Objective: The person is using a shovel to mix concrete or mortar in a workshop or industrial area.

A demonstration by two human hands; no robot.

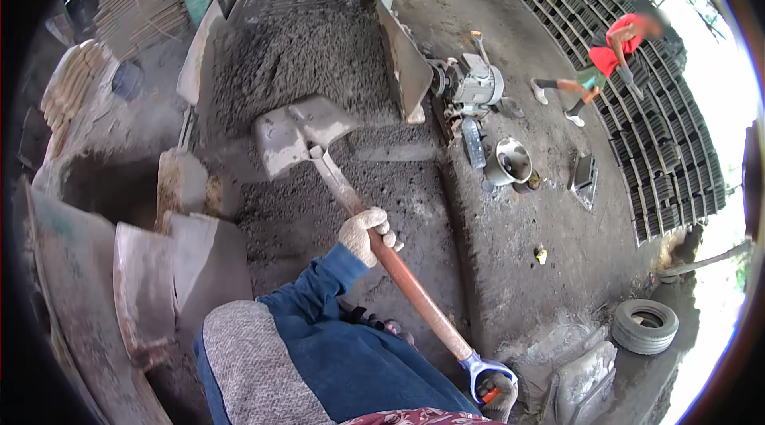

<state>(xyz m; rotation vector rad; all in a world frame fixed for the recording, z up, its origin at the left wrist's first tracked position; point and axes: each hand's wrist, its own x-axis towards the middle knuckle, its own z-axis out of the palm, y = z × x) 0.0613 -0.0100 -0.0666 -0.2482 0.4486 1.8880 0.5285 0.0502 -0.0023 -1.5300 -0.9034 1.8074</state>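
A long-handled shovel (412, 285) slants across the middle of the view, its wooden shaft brown and worn. My left hand (361, 236), in a pale knit glove, is wrapped around the shaft at mid-length. At the lower right my gloved right hand (501, 398) grips the orange crossbar of the blue D-handle (476, 370). Grey residue coats the broad shovel blade (287, 132), which is at the near edge of a heap of damp, dark grey mix (305, 60). Whether the blade touches the heap I cannot tell. Metal side plates (399, 51) flank the heap.
An electric motor (475, 79), a plastic bottle (473, 142) and a bucket (508, 161) stand on the right. A worker in red (621, 45) bends beside racks of dark tiles (651, 144). A tyre (645, 327) lies lower right; a dark pit (113, 186) opens at left.
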